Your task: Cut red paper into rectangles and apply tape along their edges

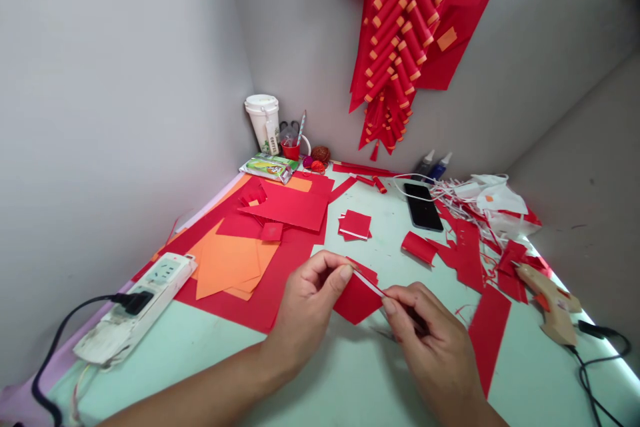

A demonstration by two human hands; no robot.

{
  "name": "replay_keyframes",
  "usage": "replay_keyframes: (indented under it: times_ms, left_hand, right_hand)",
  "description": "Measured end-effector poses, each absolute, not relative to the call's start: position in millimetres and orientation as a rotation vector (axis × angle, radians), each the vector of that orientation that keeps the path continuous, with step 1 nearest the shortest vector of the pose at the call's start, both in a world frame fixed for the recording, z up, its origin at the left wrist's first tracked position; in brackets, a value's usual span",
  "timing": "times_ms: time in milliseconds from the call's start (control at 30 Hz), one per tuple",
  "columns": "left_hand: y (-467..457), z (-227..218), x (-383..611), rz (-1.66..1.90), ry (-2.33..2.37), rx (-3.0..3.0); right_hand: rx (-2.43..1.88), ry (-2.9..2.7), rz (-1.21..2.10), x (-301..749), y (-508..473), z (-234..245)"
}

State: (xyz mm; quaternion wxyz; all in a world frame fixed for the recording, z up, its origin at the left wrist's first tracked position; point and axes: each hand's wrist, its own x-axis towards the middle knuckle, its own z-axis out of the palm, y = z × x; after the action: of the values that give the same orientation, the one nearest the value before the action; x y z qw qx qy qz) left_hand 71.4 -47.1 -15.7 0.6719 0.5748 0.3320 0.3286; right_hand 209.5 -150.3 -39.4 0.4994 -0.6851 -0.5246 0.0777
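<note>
In the head view, we are seeing the left forearm (200,383) being cut off by the bottom edge. The left hand (310,303) and the right hand (430,340) are both pinching a red paper piece (357,303) at lower centre, their fingers hiding its upper corners. We are finding its long axis hard to judge; its white edge (369,282) is slanting from upper left to lower right, and one corner is pointing toward the bottom. A red strip (489,333) is reaching the right wrist, and a glue gun (553,300) is resting at far right. On the left, a power strip (140,303) and orange sheets (230,263) are lying. Beyond the hands, red squares (356,224) are overlapping, a curled red piece (419,248) is lying near a phone (424,207), and a firecracker decoration (400,47) is hanging at the top, partly out of frame.
</note>
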Motion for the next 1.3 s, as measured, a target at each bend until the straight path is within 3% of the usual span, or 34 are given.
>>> replay_keyframes:
  times_ms: [700,867,1300]
  left_hand:
    - [-38.3,-10.6,69.8,0.532,0.723,1.451]
    - [-41.0,-15.1,69.8,0.509,0.692,1.522]
    - [-26.0,-11.4,65.5,0.321,0.662,1.303]
  right_hand:
    - [-1.586,-1.255,0.625,218.5,-150.0,-46.7]
    - [-1.594,-1.317,0.599,219.0,-149.6,-45.5]
    - [-1.568,-1.154,0.857,229.3,-147.0,-43.5]
